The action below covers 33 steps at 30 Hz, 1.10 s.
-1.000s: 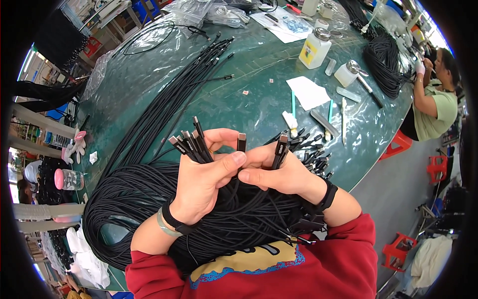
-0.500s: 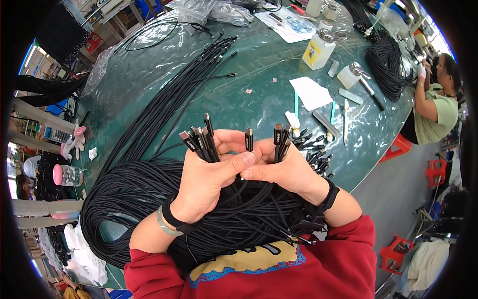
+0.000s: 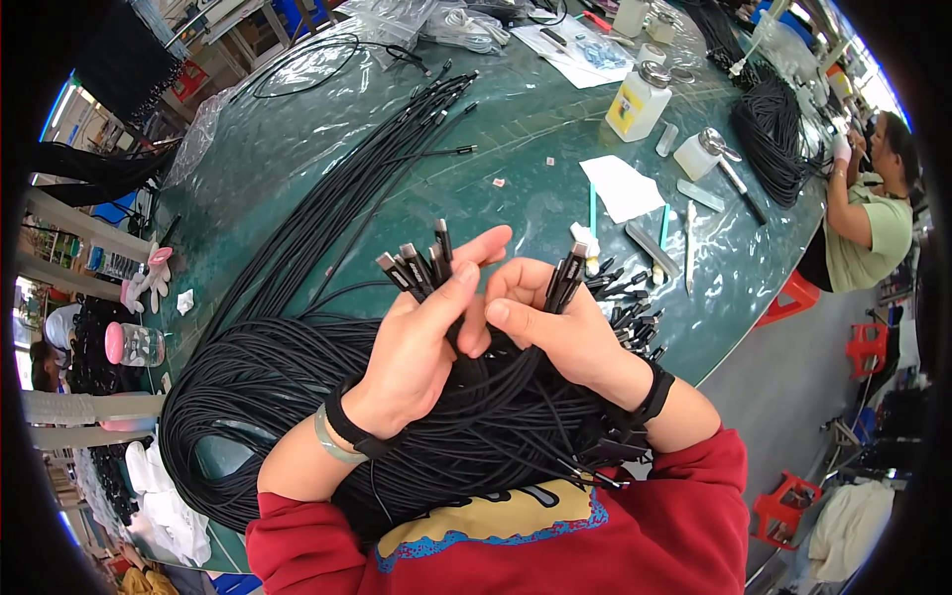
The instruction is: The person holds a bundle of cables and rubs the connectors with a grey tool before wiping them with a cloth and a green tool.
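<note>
My left hand (image 3: pixel 421 342) is closed around a bunch of black USB cables, their metal-tipped plugs (image 3: pixel 418 270) standing up above the thumb. Its index finger stretches out toward the right. Close beside it, my right hand (image 3: pixel 570 332) grips a smaller bunch of cable plugs (image 3: pixel 568 276) with its thumb and fingertips bent inward. The cords run down from both hands over a big coil of black cables (image 3: pixel 268 397) lying in front of me. More loose plugs (image 3: pixel 635 312) show just past the right hand.
A green-covered table (image 3: pixel 526 208) carries a long cable bundle (image 3: pixel 347 188), a white paper (image 3: pixel 623 188), a yellow-labelled bottle (image 3: pixel 639 102), a pump bottle (image 3: pixel 700 154) and a pink-lidded jar (image 3: pixel 136 344). At the right, a co-worker (image 3: pixel 873 208) sits by another cable coil (image 3: pixel 769 139). Red stools (image 3: pixel 868 345) stand beyond.
The single plug pinched upright between my two thumbs no longer shows there. My hands have parted slightly, the left index finger has straightened, and the right hand's plugs stand closer together.
</note>
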Each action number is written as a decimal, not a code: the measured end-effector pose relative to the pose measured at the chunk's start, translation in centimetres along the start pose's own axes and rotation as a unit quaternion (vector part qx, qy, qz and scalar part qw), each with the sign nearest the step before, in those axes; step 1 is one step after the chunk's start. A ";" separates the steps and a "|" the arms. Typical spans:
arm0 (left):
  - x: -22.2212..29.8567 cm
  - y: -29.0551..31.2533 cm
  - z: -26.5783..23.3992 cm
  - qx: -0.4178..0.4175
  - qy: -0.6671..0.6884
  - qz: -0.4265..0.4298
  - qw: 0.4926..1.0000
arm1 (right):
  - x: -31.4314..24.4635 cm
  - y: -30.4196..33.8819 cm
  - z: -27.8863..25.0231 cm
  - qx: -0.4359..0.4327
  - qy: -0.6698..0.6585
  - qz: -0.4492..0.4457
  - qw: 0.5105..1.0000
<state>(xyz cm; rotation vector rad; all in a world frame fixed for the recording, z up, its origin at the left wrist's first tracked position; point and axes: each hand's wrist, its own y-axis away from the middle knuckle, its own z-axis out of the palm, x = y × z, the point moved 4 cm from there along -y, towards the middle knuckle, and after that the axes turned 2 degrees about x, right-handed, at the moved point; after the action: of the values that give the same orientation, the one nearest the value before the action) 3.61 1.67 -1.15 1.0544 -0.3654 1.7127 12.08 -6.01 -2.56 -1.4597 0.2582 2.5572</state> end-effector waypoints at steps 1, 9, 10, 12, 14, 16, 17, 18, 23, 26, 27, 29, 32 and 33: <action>-0.3 0.0 0.3 -0.011 -0.024 0.002 1.000 | 0.1 0.0 -0.1 0.004 0.029 0.001 1.000; 0.0 -0.1 -0.6 0.042 -0.095 0.078 0.992 | 0.5 0.2 -0.8 0.053 0.064 -0.005 0.997; 0.3 -0.1 -1.2 0.067 -0.049 0.077 0.994 | 0.5 0.2 -0.8 0.050 0.054 0.004 0.997; 0.5 -0.1 -1.6 0.093 -0.002 0.077 0.993 | 0.6 0.3 -0.9 0.047 0.043 0.013 0.998; 0.7 0.3 -1.0 0.058 -0.033 0.070 0.995 | 0.9 0.3 -0.9 0.028 0.050 0.018 0.998; 0.8 0.6 -0.6 0.042 -0.047 0.067 0.996 | 0.9 0.3 -0.9 0.017 0.053 0.022 0.998; 0.8 0.7 -0.6 0.051 -0.074 0.064 0.994 | 0.8 0.4 -0.8 0.006 0.062 0.030 0.998; 0.8 0.8 -0.5 0.059 -0.102 0.061 0.991 | 0.6 0.4 -0.7 -0.006 0.071 0.037 0.997; 1.0 0.9 -0.5 0.099 -0.112 0.041 0.988 | 0.5 0.5 -0.3 -0.049 0.010 0.052 0.997; 1.0 0.9 -0.4 0.083 -0.093 0.030 0.992 | 0.3 0.5 -0.3 -0.003 0.049 0.047 0.998; 1.0 0.8 -0.3 0.075 -0.084 0.025 0.993 | 0.3 0.5 -0.4 0.021 0.069 0.045 0.996; 0.9 0.9 -0.3 0.060 -0.076 0.026 0.995 | 0.6 0.5 -0.6 0.019 0.077 0.039 0.996; 0.9 0.9 -0.2 0.029 -0.062 0.028 0.997 | 0.6 0.5 -0.8 0.016 0.094 0.027 0.995; 0.8 0.9 -0.3 0.027 -0.061 0.027 0.997 | 0.6 0.4 -0.8 0.015 0.099 0.029 0.995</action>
<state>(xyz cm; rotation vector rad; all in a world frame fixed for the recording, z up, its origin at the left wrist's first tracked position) 2.62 1.99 -0.47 1.2008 -0.4301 1.7188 12.33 -6.58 -3.39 -1.7209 0.3699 2.4409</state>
